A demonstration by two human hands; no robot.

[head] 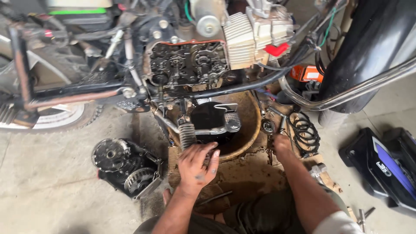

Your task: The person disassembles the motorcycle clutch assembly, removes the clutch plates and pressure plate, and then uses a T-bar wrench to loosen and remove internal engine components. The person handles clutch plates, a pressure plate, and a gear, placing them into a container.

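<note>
Greasy metal: an opened motorcycle engine [188,65] shows its gears and sprockets above a round brown oil pan [249,130] that sits on the concrete floor [56,186].
Left hand: the left hand [197,167] lies palm down at the near rim of the pan, fingers spread and loose, fingertips touching the lower end of a ribbed black footpeg [187,135]; the grip is released, closed on nothing.
Right hand: the right hand [281,143] reaches to the pan's right edge, just below a small round bearing [268,126]; its fingers curl away from me, so I cannot tell whether the grip is clenched or slack.
Beside the right hand: a coil of black cable [305,132] lies just to its right on the floor.
Pedal: a chrome brake pedal [232,121] hangs over the pan, just above the left hand.
Floor, left: a removed clutch cover with round parts [128,167] rests near the left forearm.
Floor, right: a black side panel with a blue stripe [383,167] lies well apart from both hands.
Overhead: a chrome exhaust pipe [359,89] runs across the upper right.
</note>
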